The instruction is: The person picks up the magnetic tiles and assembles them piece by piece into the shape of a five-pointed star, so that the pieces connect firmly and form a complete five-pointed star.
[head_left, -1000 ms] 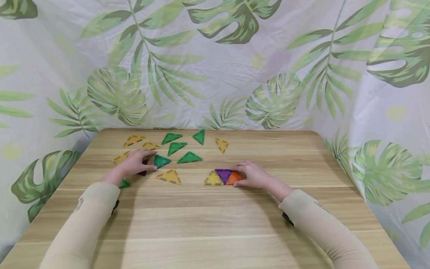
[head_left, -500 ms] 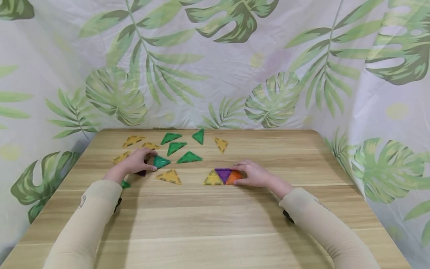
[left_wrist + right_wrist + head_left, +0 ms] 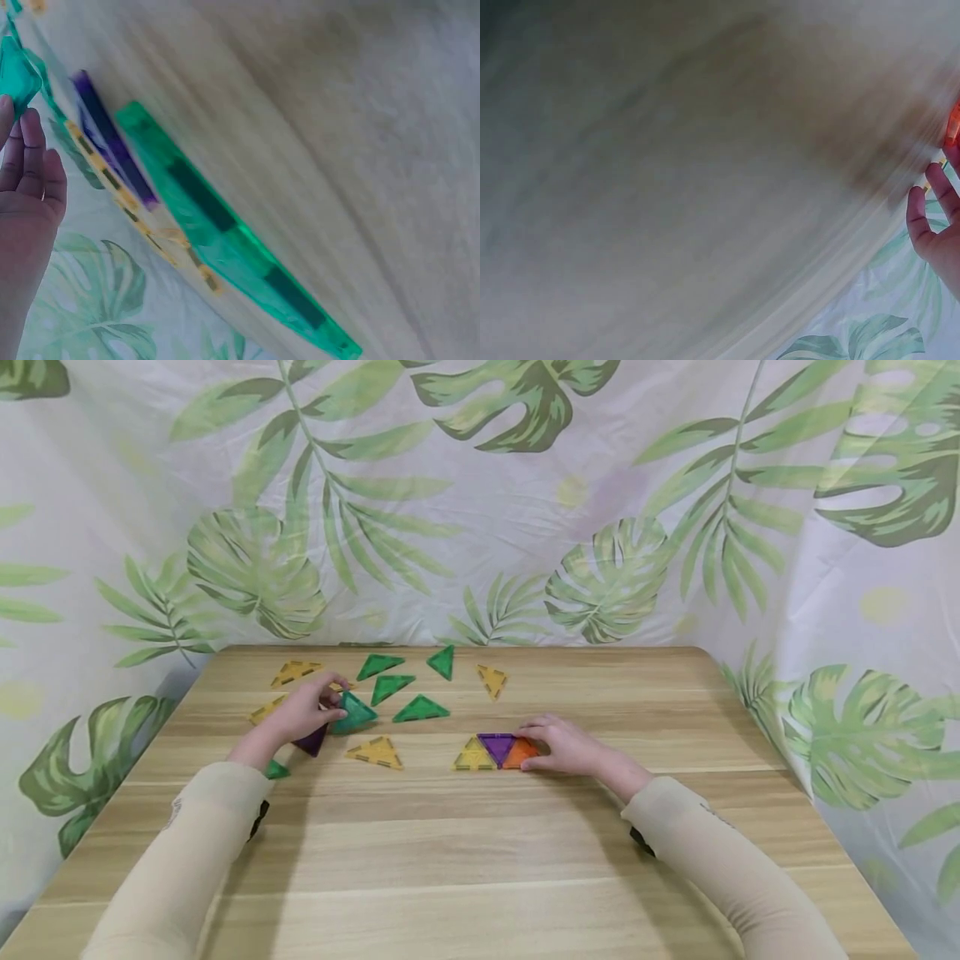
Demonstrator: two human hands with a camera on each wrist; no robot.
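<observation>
In the head view my left hand (image 3: 306, 708) pinches a teal triangular magnetic tile (image 3: 357, 714) between thumb and fingers, its near side tipped up. The left wrist view also has this teal tile (image 3: 16, 75) at the fingertips. A dark purple triangle (image 3: 312, 742) lies partly under that hand, beside a green triangle (image 3: 277, 769). Over to the right, my right hand (image 3: 566, 747) grips the outer end of an orange triangle (image 3: 518, 754), thumb on the near side and fingers on the far side. The orange tile joins a purple triangle (image 3: 497, 747) and a yellow triangle (image 3: 472, 757) in a flat row.
Several green triangles, among them a near one (image 3: 422, 708), lie behind the teal tile. Yellow-orange triangles are scattered round them, one in front (image 3: 377, 752) and one at the back (image 3: 492, 680). The wooden table (image 3: 480, 860) meets a leaf-print cloth (image 3: 510, 527) behind.
My left hand has raised the teal tile slightly and tilted it, showing more of the purple tile below. My right hand stays in place on the orange tile.
</observation>
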